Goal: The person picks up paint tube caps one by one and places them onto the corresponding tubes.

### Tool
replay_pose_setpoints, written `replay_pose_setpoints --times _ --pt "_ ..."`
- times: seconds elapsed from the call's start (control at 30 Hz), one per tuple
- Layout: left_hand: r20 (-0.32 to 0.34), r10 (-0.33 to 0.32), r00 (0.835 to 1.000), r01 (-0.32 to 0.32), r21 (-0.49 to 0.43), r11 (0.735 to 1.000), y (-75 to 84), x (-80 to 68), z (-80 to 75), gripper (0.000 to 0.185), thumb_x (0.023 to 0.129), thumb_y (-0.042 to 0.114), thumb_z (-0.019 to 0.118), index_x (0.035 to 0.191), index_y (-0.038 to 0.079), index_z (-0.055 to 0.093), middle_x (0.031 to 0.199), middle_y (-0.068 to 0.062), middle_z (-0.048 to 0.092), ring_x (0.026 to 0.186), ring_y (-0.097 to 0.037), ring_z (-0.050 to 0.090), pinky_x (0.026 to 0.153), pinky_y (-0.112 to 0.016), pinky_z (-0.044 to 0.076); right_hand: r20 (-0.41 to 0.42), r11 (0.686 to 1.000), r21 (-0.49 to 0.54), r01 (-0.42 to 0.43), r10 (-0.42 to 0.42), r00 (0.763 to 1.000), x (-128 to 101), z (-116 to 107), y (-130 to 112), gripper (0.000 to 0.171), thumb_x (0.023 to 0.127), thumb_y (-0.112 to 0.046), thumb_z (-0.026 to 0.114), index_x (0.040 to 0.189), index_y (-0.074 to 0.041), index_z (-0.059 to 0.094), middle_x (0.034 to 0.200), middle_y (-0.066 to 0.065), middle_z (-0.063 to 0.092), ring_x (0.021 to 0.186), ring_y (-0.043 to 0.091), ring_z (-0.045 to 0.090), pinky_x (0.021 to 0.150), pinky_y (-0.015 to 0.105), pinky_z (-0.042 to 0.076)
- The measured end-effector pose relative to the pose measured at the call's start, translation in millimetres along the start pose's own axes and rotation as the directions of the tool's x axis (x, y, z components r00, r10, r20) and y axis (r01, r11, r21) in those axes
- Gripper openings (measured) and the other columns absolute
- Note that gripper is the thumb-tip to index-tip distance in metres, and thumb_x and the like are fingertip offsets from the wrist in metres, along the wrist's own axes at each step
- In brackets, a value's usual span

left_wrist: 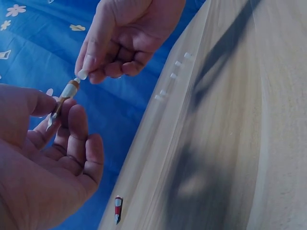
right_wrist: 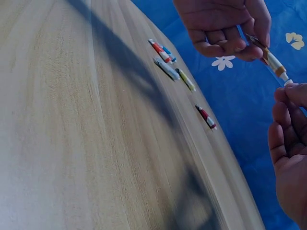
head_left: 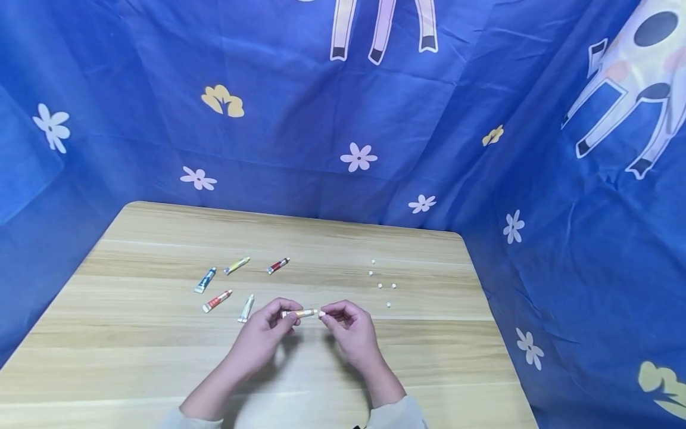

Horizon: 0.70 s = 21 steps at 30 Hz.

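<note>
Head view: left hand (head_left: 264, 333) pinches orange-banded tube (head_left: 300, 313) (slim); right hand (head_left: 348, 329) pinches its white cap (head_left: 322, 314).

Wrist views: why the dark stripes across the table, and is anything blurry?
Left wrist view: a broad soft shadow crosses the wooden table; the near left hand looks soft. Right wrist view: a similar shadow band, and the paint tubes smear slightly. Head view: sharp, edges bowed.
</note>
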<state>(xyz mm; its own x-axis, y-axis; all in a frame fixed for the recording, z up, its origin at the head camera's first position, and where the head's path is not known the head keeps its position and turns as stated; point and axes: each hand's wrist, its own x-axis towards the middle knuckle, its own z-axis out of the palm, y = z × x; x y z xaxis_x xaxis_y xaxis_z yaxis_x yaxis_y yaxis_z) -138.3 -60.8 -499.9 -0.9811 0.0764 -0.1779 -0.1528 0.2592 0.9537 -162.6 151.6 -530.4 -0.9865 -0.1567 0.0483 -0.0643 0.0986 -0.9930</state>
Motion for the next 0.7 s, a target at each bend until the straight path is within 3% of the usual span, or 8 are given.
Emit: replay_pose_setpoints --times 0.43,0.57,0.7 --pt "0.037 0.019 0.999 -0.018 -0.033 0.999 -2.3 -1.4 2.9 0.021 0.107 0.018 0.067 0.126 0.009 0.071 0.108 -0.012 0.076 0.091 -0.015 0.071 0.088 -0.027 0.061 0.006 0.999 -0.038 0.019 -0.019 1.000 -0.6 1.9 -0.4 0.014 0.095 -0.006 0.080 0.109 -0.003 0.079 0.105 0.022 0.079 0.085 0.003 0.067 0.081 0.019 0.055" --pt "0.024 0.024 0.999 -0.025 0.027 0.999 -3.7 -0.2 2.6 0.019 0.106 0.020 0.070 0.124 0.015 0.073 0.093 -0.007 0.072 0.078 -0.012 0.064 0.076 -0.025 0.055 -0.004 0.997 -0.075 0.019 -0.019 1.000 -0.8 1.2 0.3 0.013 0.095 -0.009 0.081 0.108 -0.006 0.080 0.104 0.019 0.080 0.085 0.003 0.067 0.080 0.019 0.055" --pt "0.011 0.039 0.999 -0.040 0.078 0.996 -2.7 -0.2 1.7 0.018 0.105 0.022 0.072 0.123 0.019 0.075 0.078 0.000 0.059 0.067 -0.009 0.051 0.064 -0.025 0.046 -0.006 0.993 -0.116 0.029 -0.030 1.000 -1.1 0.8 1.5 0.012 0.096 -0.012 0.082 0.107 -0.009 0.082 0.102 0.015 0.081 0.085 0.003 0.067 0.080 0.021 0.056"
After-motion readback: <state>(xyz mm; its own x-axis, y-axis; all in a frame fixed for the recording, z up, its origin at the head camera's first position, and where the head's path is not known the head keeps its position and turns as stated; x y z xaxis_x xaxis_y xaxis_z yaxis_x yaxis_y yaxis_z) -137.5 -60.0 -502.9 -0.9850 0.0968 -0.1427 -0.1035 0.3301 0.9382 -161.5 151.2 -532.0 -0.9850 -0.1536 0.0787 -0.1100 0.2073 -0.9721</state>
